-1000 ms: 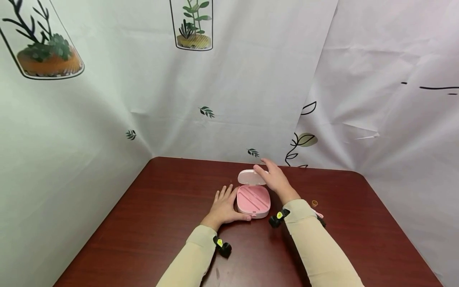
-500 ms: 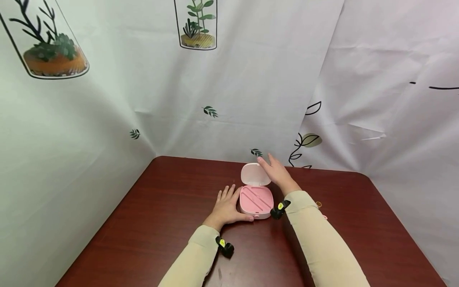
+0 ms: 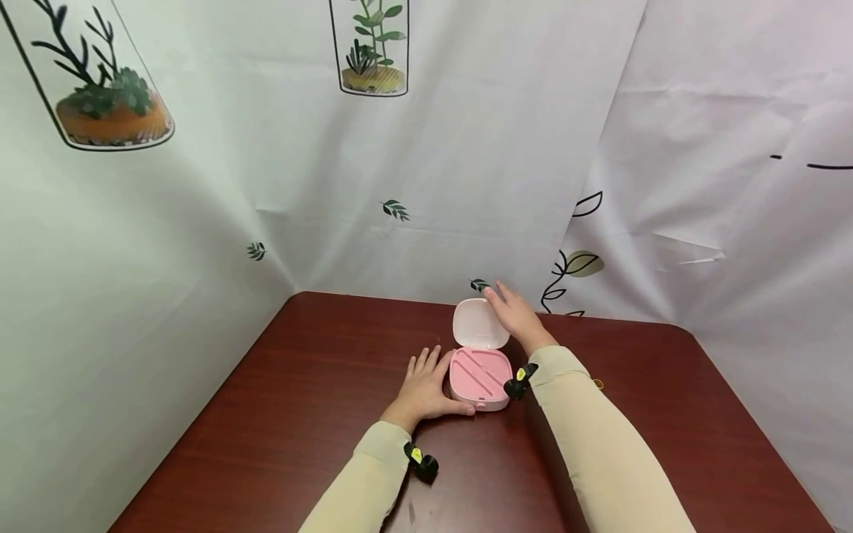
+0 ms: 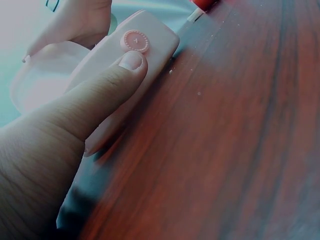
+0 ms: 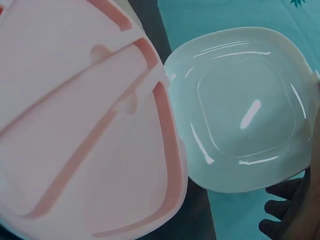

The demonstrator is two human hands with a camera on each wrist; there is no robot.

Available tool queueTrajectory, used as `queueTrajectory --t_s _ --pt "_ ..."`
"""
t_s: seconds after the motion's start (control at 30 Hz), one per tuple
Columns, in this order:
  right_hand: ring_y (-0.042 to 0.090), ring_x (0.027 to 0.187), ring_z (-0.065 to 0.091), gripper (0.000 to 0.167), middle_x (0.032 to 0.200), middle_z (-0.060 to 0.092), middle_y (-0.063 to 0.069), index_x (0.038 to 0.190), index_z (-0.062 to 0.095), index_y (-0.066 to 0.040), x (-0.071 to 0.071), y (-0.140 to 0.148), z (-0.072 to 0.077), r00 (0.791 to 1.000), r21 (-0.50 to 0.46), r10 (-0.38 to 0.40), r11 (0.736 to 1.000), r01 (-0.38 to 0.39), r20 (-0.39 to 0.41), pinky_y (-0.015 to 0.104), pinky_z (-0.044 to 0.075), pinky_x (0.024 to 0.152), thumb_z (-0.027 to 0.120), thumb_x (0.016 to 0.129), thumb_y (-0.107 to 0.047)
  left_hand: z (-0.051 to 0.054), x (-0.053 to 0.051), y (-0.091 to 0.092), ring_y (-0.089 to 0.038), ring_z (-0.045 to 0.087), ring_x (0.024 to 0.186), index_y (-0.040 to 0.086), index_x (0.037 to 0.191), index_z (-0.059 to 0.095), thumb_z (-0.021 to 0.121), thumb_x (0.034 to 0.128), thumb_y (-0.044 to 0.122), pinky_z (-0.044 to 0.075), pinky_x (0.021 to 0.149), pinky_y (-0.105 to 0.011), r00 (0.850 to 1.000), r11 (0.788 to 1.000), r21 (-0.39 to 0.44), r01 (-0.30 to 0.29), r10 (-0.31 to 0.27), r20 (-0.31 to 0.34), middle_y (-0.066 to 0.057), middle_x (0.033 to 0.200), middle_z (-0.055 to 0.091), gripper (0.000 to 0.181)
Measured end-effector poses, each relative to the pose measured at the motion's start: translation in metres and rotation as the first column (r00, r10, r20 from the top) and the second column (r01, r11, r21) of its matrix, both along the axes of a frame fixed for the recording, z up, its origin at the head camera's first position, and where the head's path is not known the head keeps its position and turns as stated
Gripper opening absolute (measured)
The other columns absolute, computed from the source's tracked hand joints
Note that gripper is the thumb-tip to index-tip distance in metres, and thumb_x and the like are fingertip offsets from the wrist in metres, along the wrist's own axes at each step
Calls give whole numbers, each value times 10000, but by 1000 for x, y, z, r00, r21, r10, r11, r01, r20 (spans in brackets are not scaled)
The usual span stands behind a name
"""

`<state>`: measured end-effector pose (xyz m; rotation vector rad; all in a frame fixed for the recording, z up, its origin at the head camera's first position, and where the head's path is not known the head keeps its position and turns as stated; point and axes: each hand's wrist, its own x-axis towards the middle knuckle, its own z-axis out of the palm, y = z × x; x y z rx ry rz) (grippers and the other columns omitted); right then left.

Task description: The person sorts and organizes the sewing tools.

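Note:
A pink box (image 3: 480, 376) stands on the table with its pale lid (image 3: 478, 324) raised at the back. Inside lies a pink tray (image 5: 75, 115) with slanting dividers. My left hand (image 3: 423, 391) rests around the box's left side, fingers spread, thumb at the front beside a round pink button (image 4: 135, 41). At the lid's right edge is my right hand (image 3: 522, 318), its thumb and fingers around that edge; in the right wrist view its fingers (image 5: 285, 207) show behind the lid.
The dark red table (image 3: 320, 370) ends at a white printed curtain (image 3: 300, 148) at the back. A small yellow ring (image 3: 598, 384) lies right of the right sleeve. A red object (image 4: 204, 4) shows at the left wrist view's top edge.
The lid has swung up and back to a steeper stand, and my right hand has moved back with it. My left hand stays at the box.

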<state>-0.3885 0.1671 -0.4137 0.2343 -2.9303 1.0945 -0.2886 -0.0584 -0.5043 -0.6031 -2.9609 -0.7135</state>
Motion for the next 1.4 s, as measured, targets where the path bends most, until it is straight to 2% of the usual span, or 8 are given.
queueTrajectory --t_s 0.2,0.5,0.77,0.9,1.03,1.17,1.27,1.4 --pt "464 1482 229 866 1618 265 248 1619 213 -93 -7 6 -1 999 -15 -8 1000 8 35 622 196 1181 195 1009 -707 0 0 4 -387 141 1531 231 1601 306 764 629 795 98 1216 -576 1000 1000 -1 5 -5 -11 -173 1651 227 1214" --pt "444 1433 349 819 1570 382 222 1567 369 -74 -7 17 0 995 -44 -7 999 11 95 581 290 1159 205 1030 -671 2 1 10 -388 132 1532 239 1603 299 775 627 788 90 1216 -578 1000 1000 1 28 -28 0 -170 1652 225 1216" --pt "442 1434 348 830 1577 369 225 1570 357 -66 -9 17 1 996 -55 -1 998 6 84 580 301 1153 206 1027 -675 1 -2 9 -386 128 1533 242 1608 291 787 614 785 81 1217 -575 1000 1000 -1 23 -23 -9 -157 1657 218 1237" --pt "452 1464 281 838 1607 297 242 1595 262 -35 -8 17 1 997 -80 0 997 6 78 592 254 1173 215 1035 -657 0 -2 8 -388 128 1532 236 1609 288 787 610 788 80 1217 -575 1000 1000 -2 23 -23 -10 -157 1657 217 1245" --pt "463 1487 209 867 1632 198 268 1611 135 -12 0 19 1 995 -127 -8 992 20 100 606 205 1185 251 1035 -650 -1 -2 6 -390 136 1530 221 1610 288 786 610 789 88 1214 -581 1000 1000 1 25 -25 -7 -160 1654 225 1253" --pt "449 1508 151 972 1655 121 254 1619 41 -25 15 24 2 990 -138 -20 990 40 141 607 164 1195 270 990 -730 0 -1 3 -386 137 1530 217 1611 285 788 610 786 89 1212 -586 1000 1000 5 18 -18 4 -157 1652 232 1256" --pt "441 1510 152 1019 1658 126 242 1621 18 -38 28 27 3 990 -128 -12 991 30 140 606 158 1197 279 963 -771 0 0 1 -377 130 1533 224 1614 276 789 613 782 80 1214 -583 1000 1000 3 7 -7 12 -150 1654 230 1256" --pt "428 1515 150 976 1658 131 242 1621 31 -36 47 31 0 993 -125 30 992 -16 112 599 158 1200 328 990 -719 0 0 -2 -384 134 1531 206 1617 267 789 617 780 89 1210 -592 1000 1000 6 14 -14 9 -159 1653 228 1265"
